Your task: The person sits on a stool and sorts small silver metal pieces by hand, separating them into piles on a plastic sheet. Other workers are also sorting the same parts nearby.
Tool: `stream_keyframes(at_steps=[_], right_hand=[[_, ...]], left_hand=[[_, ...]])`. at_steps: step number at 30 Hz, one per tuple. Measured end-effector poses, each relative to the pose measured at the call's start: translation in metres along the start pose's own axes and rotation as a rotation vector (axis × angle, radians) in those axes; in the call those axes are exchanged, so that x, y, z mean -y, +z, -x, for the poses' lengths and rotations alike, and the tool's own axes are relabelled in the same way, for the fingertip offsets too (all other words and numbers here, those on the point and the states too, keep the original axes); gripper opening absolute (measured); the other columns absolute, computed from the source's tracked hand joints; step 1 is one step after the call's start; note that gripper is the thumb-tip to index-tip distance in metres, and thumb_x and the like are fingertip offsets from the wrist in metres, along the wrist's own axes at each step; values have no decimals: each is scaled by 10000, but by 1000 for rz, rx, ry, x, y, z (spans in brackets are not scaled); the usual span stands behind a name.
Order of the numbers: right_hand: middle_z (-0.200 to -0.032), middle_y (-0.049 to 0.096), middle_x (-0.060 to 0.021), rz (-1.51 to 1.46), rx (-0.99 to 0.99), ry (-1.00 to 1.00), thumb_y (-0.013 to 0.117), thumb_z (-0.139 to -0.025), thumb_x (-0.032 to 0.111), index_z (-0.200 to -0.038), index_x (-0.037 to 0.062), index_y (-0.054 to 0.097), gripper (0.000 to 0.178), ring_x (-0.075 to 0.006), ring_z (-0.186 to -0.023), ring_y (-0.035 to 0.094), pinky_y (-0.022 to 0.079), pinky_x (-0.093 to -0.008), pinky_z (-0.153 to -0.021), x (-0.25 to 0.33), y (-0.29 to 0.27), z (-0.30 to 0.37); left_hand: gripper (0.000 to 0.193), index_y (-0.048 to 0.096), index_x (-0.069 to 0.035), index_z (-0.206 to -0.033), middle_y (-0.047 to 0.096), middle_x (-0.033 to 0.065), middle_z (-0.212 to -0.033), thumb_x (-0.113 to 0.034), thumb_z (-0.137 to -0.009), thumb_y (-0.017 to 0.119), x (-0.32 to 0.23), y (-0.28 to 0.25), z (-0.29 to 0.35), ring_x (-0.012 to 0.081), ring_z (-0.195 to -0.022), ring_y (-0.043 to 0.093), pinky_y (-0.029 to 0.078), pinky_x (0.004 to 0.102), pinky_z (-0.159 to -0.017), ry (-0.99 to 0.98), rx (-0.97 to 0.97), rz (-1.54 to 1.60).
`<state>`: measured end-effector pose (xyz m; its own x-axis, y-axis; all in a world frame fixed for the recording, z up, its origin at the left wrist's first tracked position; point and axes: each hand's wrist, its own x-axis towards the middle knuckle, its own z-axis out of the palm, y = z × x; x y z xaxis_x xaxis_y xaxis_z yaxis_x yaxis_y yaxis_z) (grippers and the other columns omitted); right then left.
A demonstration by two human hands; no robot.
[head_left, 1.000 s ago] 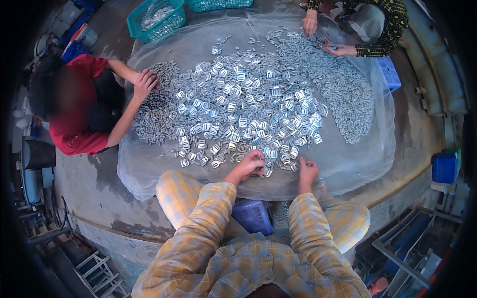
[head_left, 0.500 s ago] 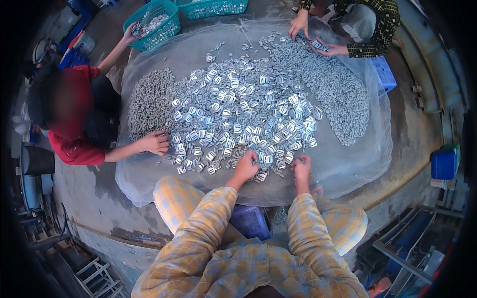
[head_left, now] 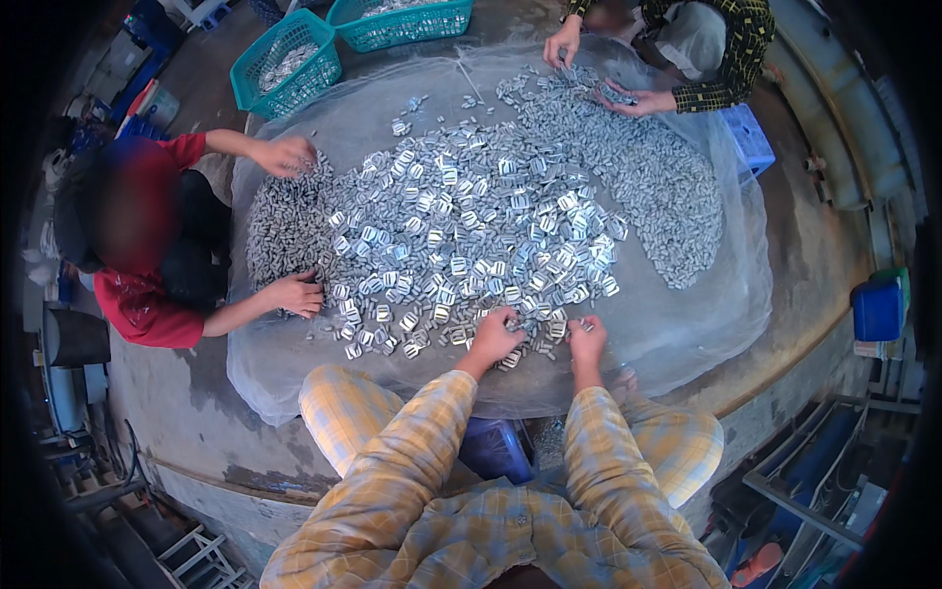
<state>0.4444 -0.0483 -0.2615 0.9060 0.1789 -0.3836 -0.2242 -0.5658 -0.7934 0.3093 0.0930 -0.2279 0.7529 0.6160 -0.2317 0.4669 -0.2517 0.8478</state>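
A broad heap of small silvery metal pieces [head_left: 461,226], many shaped like slotted buckles, lies on a translucent sheet [head_left: 677,344] before me. My left hand [head_left: 496,341] is at the heap's near edge, fingers curled together; whatever they pinch is hidden. Just right of it, my right hand [head_left: 588,344] is closed, with a small grey metal piece [head_left: 586,323] showing at its fingertips. Several loose pieces lie between the two hands.
A co-worker in red [head_left: 147,285] reaches over a duller grey pile [head_left: 280,221] on the left. Another person's hands [head_left: 633,100] hold pieces by the far-right pile [head_left: 677,187]. Teal baskets [head_left: 285,69] stand at the far left; a blue crate [head_left: 751,142] sits right.
My hands have shifted slightly toward me, the right one a little left. The red-clad co-worker's far hand has moved from the teal basket to the grey pile.
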Motion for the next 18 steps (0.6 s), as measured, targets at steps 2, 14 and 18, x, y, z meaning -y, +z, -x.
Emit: stream_keyframes(at_steps=[2,14,18], right_hand=[[-873,583,-176,-370,52,276,617,-664,67,-902,53,547,248,-294,-735,556,453,-343,-675,20,-9,4],[-771,584,-141,532,-18,-185,753,-612,194,-842,68,573,318,-339,-776,572,450,-400,-702,42,-5,34],[-838,558,-117,251,83,-52,710,-612,142,-839,76,535,294,-298,-830,562,448,-384,-707,23,-5,11]], left_hand=[[225,531,-70,-884,603,82,-855,-111,-688,635,8,-20,-3,239,-802,596,471,332,-667,140,-31,135],[345,579,-82,-741,612,81,-710,-322,-592,776,2,-51,-21,228,-675,598,465,328,-627,-182,-281,-249],[233,545,-83,-684,616,118,-742,-206,-585,717,17,-51,-32,299,-696,587,449,372,-626,-189,-259,-61]])
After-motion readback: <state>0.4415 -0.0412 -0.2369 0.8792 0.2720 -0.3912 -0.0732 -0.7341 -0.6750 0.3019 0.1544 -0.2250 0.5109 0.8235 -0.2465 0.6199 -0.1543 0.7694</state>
